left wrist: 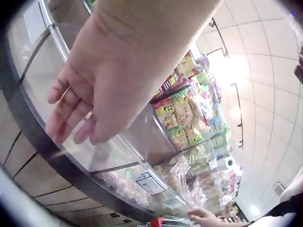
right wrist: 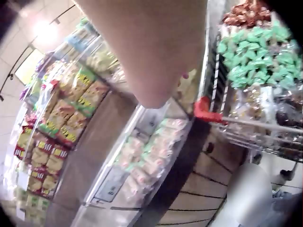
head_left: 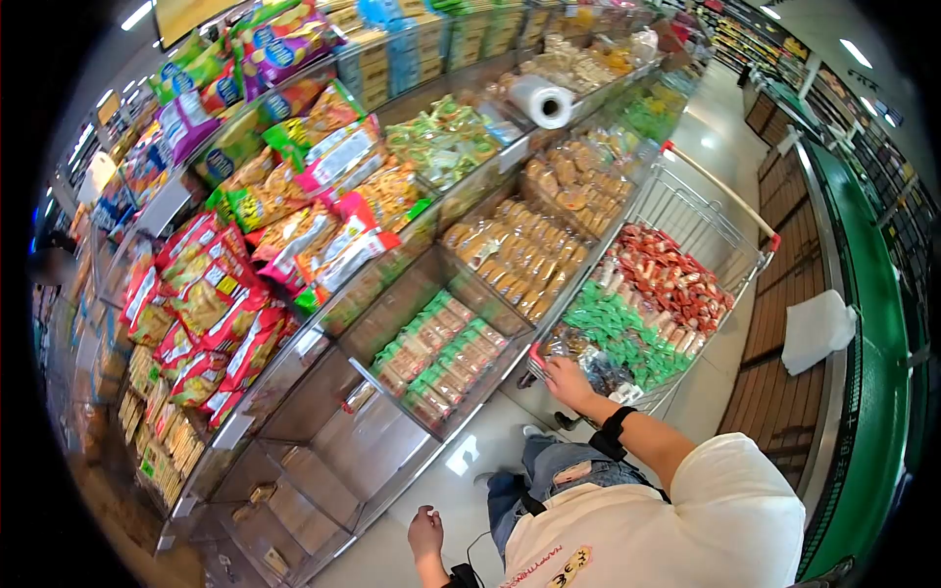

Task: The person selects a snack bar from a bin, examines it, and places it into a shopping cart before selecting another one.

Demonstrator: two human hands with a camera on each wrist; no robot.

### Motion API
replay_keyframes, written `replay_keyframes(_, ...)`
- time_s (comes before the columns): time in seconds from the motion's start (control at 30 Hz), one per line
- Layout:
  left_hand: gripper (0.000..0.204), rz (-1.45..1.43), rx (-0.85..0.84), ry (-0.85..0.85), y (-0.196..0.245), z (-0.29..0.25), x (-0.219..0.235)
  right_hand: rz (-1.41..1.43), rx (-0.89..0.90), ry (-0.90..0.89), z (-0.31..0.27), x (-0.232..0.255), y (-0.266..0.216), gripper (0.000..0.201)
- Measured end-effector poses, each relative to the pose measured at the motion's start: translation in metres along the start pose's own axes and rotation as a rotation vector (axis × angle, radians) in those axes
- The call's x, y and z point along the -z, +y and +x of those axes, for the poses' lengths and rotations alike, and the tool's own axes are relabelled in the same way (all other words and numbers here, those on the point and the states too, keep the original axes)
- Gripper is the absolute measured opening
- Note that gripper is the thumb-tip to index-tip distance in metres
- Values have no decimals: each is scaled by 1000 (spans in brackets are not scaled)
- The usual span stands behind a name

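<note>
My left hand [head_left: 426, 534] hangs low beside the display bins, holding nothing; in the left wrist view its fingers [left wrist: 68, 111] are loosely bent. My right hand [head_left: 571, 382] grips the rim of a shopping cart [head_left: 676, 181] beside its red corner piece, which also shows in the left wrist view near that hand [left wrist: 203, 217]. The right wrist view shows the base of the hand [right wrist: 156, 85], with most fingers hidden. Inside the cart lie red-wrapped packs [head_left: 662, 274] and green-wrapped packs [head_left: 622, 338], with clear bags near my hand.
Clear-walled bins on the left hold red snack bags [head_left: 211, 294], brown packaged goods [head_left: 520, 255] and green-and-pink packs [head_left: 441, 353]. A plastic roll [head_left: 541, 102] lies above them. On the right stands a green-topped counter [head_left: 863, 294] with wooden slats.
</note>
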State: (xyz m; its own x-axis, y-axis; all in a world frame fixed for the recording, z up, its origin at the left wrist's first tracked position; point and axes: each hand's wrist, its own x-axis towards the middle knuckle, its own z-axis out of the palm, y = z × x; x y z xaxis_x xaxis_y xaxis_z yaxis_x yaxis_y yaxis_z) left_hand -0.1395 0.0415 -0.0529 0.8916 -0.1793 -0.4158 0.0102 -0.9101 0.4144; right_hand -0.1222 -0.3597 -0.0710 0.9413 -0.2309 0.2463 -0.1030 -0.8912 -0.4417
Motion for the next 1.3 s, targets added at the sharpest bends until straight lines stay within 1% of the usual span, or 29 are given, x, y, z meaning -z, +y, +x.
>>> replay_keyframes(0.07, 18, -1, 3, -35, 11, -2, -3, -59, -150, -34, -24, 0, 44, 22)
replay_keyframes(0.13, 19, 10, 21, -61, 20, -4, -10, -125, -322, -213, -49, 15, 81, 24)
replay_keyframes(0.2, 20, 33, 53, -87, 21, -11, -25, -186, -548, -294, -70, 25, 120, 25)
replay_keyframes(0.27, 21, 41, 70, -113, 23, -19, -39, -252, -716, -367, -88, 28, 163, 27)
replay_keyframes(0.37, 22, 46, 86, -129, 34, -33, -60, -272, -859, -440, -88, 58, 192, 33)
replay_keyframes(0.47, 22, 82, 50, -174, 52, -41, -71, -348, -811, -322, -89, 73, 237, 34)
replay_keyframes(0.57, 21, 66, 50, -141, 74, -44, -77, -515, -803, -301, -77, 92, 267, 34)
replay_keyframes(0.67, 20, -65, 109, -158, 92, -48, -81, -591, -557, -98, -68, 99, 296, 37)
replay_keyframes(0.77, 20, -38, 135, -163, 120, -62, -79, -591, -429, -196, -57, 107, 308, 30)
replay_keyframes(0.87, 22, -6, 145, -181, 118, -72, -90, -616, -467, -503, -44, 109, 315, 34)
replay_keyframes(1.0, 21, 17, 185, -177, 126, -80, -91, -646, -452, -490, -42, 102, 323, 28)
replay_keyframes(1.2, 21, 24, 154, -154, 139, -80, -96, -672, -284, -308, -51, 101, 333, 21)
replay_keyframes(1.3, 21, 48, 100, -158, 151, -75, -96, -757, -347, -334, -55, 113, 325, 24)
